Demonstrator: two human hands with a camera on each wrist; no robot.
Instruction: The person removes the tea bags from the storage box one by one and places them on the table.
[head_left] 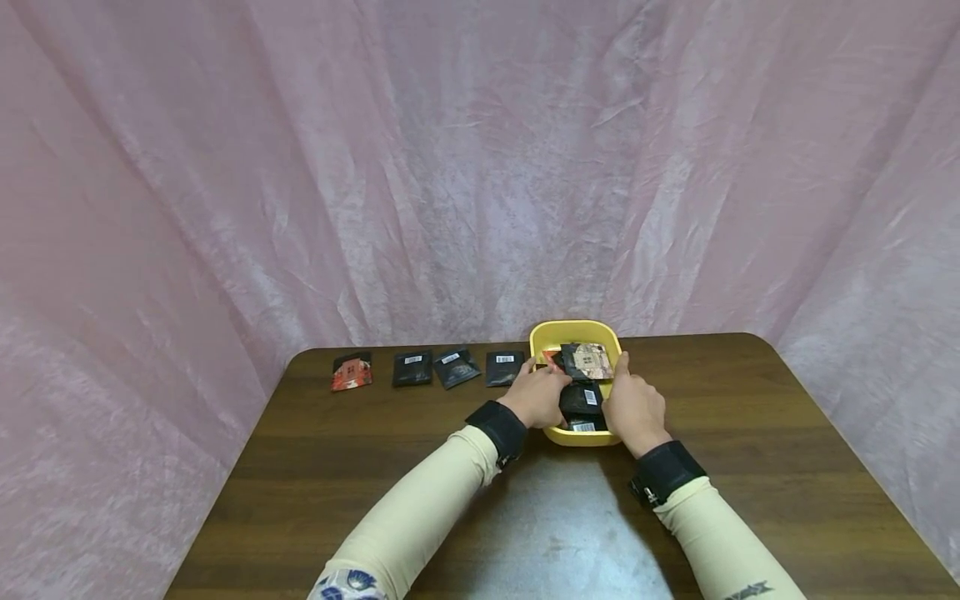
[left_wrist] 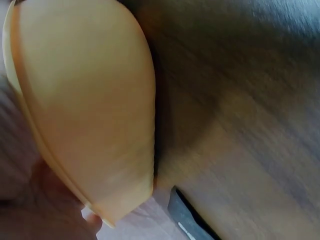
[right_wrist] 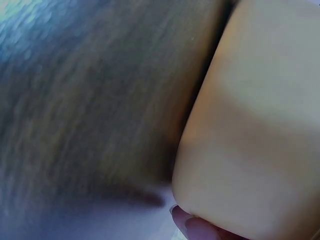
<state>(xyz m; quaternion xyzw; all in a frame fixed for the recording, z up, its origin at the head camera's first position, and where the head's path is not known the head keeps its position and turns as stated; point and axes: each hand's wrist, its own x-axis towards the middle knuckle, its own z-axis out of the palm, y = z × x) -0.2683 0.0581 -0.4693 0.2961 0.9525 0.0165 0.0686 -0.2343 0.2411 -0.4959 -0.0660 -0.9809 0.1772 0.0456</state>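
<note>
A yellow plastic bin [head_left: 573, 439] stands near the table's back edge, holding several flat packets. On top lies a packet with a pale picture [head_left: 590, 361], and below it a black packet [head_left: 581, 400] showing a barcode label. My left hand [head_left: 536, 394] straddles the left rim and grips the bin, with fingers reaching inside against the packets. At the opposite rim my right hand [head_left: 636, 410] holds the bin's side. Both wrist views are filled mostly by the bin's outer wall [left_wrist: 90, 110]; fingertips [right_wrist: 195, 225] show at its end in the right one.
Left of the bin, a row lies along the back edge: a red-pictured packet [head_left: 351, 372] and black packets [head_left: 412, 368], [head_left: 457, 367], [head_left: 504, 367] with white labels. A pink curtain [head_left: 480, 167] hangs behind the brown wooden table [head_left: 360, 467].
</note>
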